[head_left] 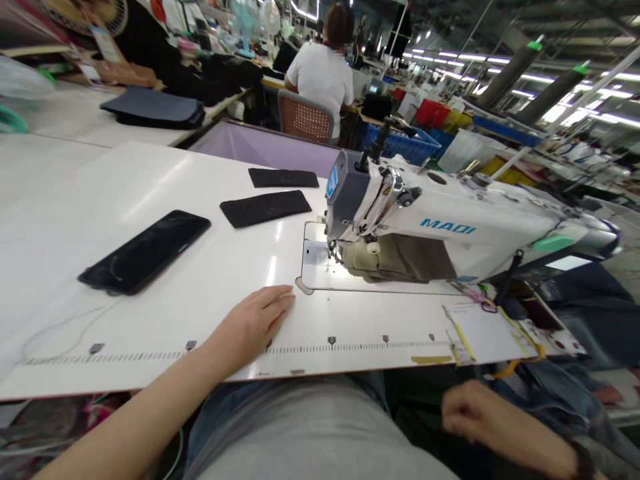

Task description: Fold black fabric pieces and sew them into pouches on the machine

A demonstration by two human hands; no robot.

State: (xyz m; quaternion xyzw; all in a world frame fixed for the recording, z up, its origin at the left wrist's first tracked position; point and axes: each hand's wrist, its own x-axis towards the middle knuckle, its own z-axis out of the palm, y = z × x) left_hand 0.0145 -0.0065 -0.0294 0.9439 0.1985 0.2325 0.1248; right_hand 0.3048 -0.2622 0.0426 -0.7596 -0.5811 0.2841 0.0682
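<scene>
**Bright light, stretched edges**

Long white ceiling tube lights (471, 57) blaze at upper right, nearly washed out. Glare streaks the glossy white tabletop (175, 307); a bright spot shines under the left end of the white metal sewing machine (435, 200). The bare right hand (467, 413) is motion-blurred against dark shade. Wide-angle distortion stretches the outer edges; the distance looks soft.

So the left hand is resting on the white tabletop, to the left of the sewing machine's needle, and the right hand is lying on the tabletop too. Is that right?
Not quite: the right hand isn't on the white tabletop. The head view shows it out past the near edge. The left hand is as you said.
</scene>
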